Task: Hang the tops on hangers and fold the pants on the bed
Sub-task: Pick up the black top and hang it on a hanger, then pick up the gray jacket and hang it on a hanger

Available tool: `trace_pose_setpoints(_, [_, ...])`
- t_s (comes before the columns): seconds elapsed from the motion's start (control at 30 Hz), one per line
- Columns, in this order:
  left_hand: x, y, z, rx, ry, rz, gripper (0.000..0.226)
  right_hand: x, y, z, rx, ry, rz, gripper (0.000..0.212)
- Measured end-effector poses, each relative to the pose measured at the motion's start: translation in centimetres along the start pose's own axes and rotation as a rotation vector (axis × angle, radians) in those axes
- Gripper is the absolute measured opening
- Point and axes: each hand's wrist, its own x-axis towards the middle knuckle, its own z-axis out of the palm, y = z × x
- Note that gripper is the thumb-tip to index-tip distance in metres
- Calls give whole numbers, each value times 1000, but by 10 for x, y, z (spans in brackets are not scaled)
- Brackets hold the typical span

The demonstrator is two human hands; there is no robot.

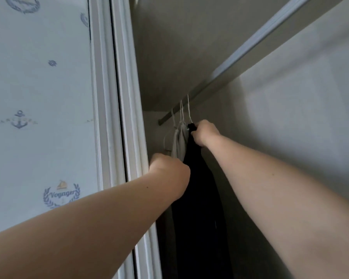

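A black top (197, 198) hangs on a white hanger (188, 111) from the closet rail (169, 117). My right hand (205, 133) grips the top's black shoulder right under the hanger hook. My left hand (165, 164) reaches in lower down beside the black top, fingers curled out of sight behind the knuckles, so what it holds is hidden. Left of the black top hang two light-coloured tops (179, 141) on white hangers.
The white closet door frame (119, 117) stands close on the left, next to wallpaper (38, 97) with anchor prints. A shelf underside (179, 47) sits just above the rail. The closet's pale wall (290, 97) runs along the right.
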Motion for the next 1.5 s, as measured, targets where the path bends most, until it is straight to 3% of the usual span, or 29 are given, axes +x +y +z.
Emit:
trace_pose_setpoints(0.1, [-12, 1, -3, 42, 22, 27, 7, -8, 6, -6, 20, 8, -54, 38])
trace_pose_setpoints(0.2, [-20, -1, -4, 68, 132, 60, 17, -24, 11, -22, 72, 12, -141, 51])
trace_pose_setpoints(0.27, [-30, -7, -4, 82, 263, 89, 3, -37, 11, -36, 72, 38, -181, 60])
trace_pose_setpoints(0.37, [-50, -22, 3, 90, 472, 123, 30, -64, 8, -58, 1, 149, -302, 62])
trace_pose_setpoints(0.47, [-83, -44, 13, 68, 640, 143, 37, -101, -2, -73, -121, 296, -536, 64])
trace_pose_setpoints(0.57, [-122, -69, 21, 81, 698, 123, 38, -143, -21, -77, -218, 369, -660, 68])
trace_pose_setpoints(0.67, [-167, -98, 30, 68, 697, -6, 49, -182, -52, -72, -269, 364, -743, 67])
trace_pose_setpoints(0.8, [-241, -141, 39, 77, 629, -165, 68, -238, -110, -61, -247, 322, -813, 68])
trace_pose_setpoints(1.03, [-406, -228, 60, 175, 473, -316, 76, -357, -233, -20, -77, 175, -929, 70])
trace_pose_setpoints(1.33, [-669, -329, 51, 368, 99, -548, 75, -538, -417, 33, 251, 22, -1136, 69])
trace_pose_setpoints(1.5, [-835, -348, 46, 428, -162, -755, 78, -672, -519, 62, 467, -150, -1337, 69])
